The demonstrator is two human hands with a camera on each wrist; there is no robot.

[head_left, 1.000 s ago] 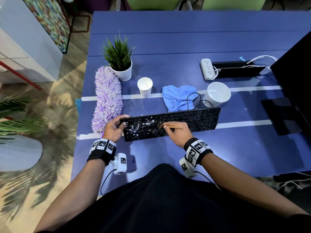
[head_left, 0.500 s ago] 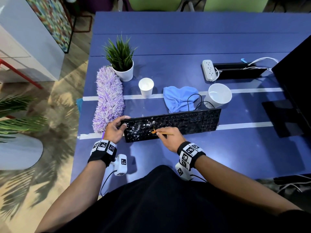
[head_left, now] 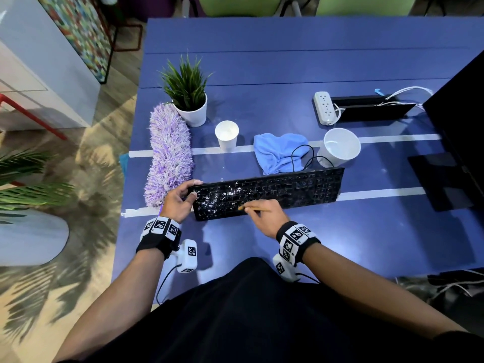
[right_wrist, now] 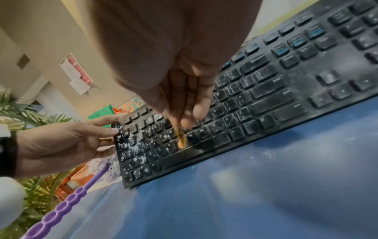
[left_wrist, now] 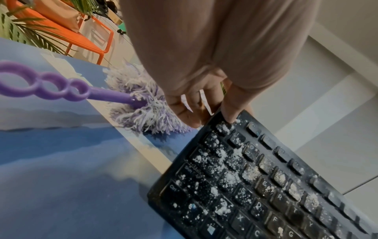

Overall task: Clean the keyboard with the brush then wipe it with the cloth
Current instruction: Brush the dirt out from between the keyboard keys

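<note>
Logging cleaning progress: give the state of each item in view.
keyboard: flat, left half powder-speckled
brush: gripped by right hand, tip on keys
left hand: gripping keyboard's left end
blue cloth: crumpled, unused
purple duster: lying idle
paper cup: upright

Open table [head_left: 366,244] near side of keyboard [head_left: 288,187]; behind it cloth [head_left: 280,150], cable [head_left: 301,155], cups [head_left: 340,145] crowd; duster [head_left: 170,150] blocks left end.

Even indoor light falls on the blue table [head_left: 262,74], hands and cups casting soft shadows. Leaf shadows dapple the floor [head_left: 86,205]. The head view bows at its edges; both wrist views are warped, their foreground palms and near tabletop blurred, with pale glare patches.
</note>
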